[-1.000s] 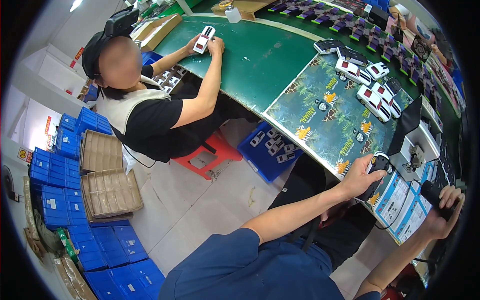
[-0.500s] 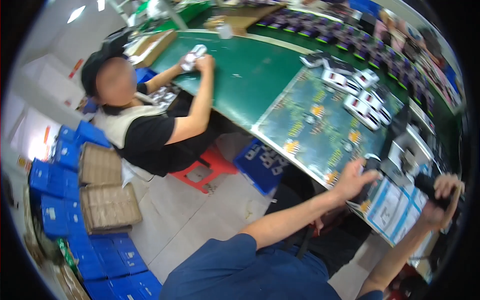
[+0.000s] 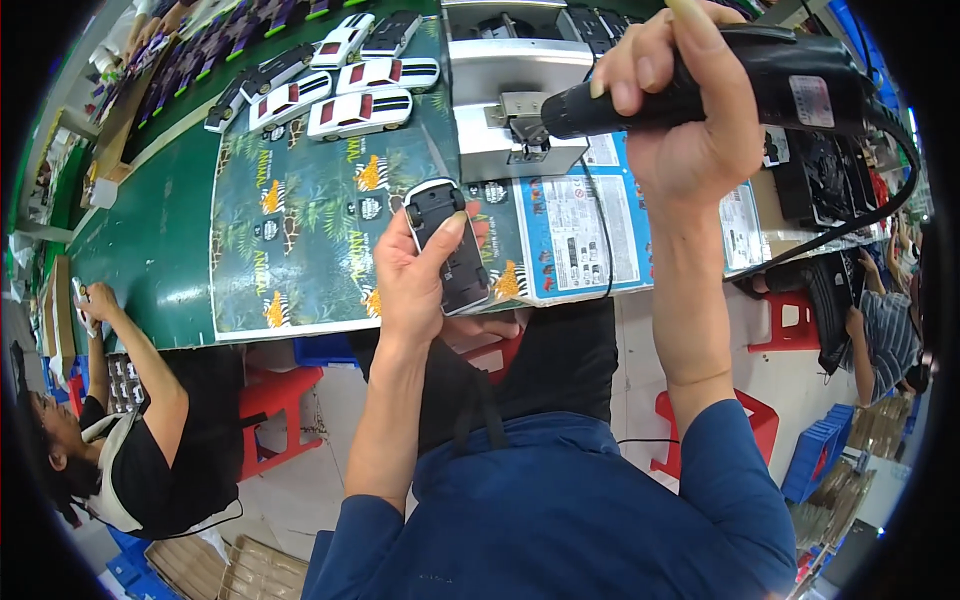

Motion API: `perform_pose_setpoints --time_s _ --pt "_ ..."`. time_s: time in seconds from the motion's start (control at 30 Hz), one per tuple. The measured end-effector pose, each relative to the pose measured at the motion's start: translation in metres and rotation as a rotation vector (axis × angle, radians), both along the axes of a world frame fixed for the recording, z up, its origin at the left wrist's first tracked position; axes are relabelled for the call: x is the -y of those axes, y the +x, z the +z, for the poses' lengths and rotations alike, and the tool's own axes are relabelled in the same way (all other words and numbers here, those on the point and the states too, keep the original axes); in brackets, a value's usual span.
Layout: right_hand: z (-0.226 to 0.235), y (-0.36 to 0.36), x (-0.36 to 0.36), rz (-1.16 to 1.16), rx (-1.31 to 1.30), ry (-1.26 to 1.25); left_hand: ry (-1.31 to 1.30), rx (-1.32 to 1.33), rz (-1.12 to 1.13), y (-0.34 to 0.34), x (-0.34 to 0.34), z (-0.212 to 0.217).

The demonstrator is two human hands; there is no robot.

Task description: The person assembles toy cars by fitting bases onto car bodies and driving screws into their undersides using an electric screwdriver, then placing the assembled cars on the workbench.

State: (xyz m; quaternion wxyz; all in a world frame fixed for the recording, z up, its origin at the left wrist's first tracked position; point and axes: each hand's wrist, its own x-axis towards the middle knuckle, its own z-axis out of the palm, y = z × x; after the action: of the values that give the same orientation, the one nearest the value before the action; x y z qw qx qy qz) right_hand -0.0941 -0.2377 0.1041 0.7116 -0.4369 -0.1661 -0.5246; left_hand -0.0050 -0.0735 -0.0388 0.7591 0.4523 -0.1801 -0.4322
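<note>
My left hand (image 3: 415, 275) grips a toy car (image 3: 447, 240) turned over, its black underside and wheels facing up and a white rim showing at its top end. The thumb presses on the chassis. My right hand (image 3: 690, 110) is wrapped round a black corded electric screwdriver (image 3: 775, 80), held nearly level with its nose pointing left. That nose is right beside a small metal bracket (image 3: 525, 125) on the front of a silver metal box (image 3: 510, 65). Whether the tip touches the bracket I cannot tell.
Several white and black toy cars (image 3: 365, 112) lie on the patterned sheet (image 3: 320, 220) at the far left. The tool's black cable (image 3: 895, 190) loops at the right. A co-worker (image 3: 140, 420) sits at the left, and red stools (image 3: 275, 410) stand below the table.
My view has swung toward the right end of the bench. The toy car in my left hand now shows its underside clearly, and the screwdriver is now beside the silver box's bracket.
</note>
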Motion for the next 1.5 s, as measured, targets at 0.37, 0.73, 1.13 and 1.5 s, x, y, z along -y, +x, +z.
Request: perform_pose_setpoints --time_s 0.37,0.73,1.13,1.5 --pt "-0.001 0.003 -0.026 -0.580 -0.522 -0.074 0.027 0.032 0.001 0.001 -0.003 0.004" --pt "-0.030 -0.020 -0.007 -0.186 -0.442 -0.121 0.033 -0.008 0.026 0.001 -0.001 0.003" --pt "-0.038 0.000 -0.059 -0.250 -0.320 -0.130 0.014 -0.004 0.035 -0.002 -0.001 0.009" --pt "-0.047 0.008 -0.061 -0.308 -0.407 -0.366 0.061 0.015 0.018 -0.001 -0.003 0.009"
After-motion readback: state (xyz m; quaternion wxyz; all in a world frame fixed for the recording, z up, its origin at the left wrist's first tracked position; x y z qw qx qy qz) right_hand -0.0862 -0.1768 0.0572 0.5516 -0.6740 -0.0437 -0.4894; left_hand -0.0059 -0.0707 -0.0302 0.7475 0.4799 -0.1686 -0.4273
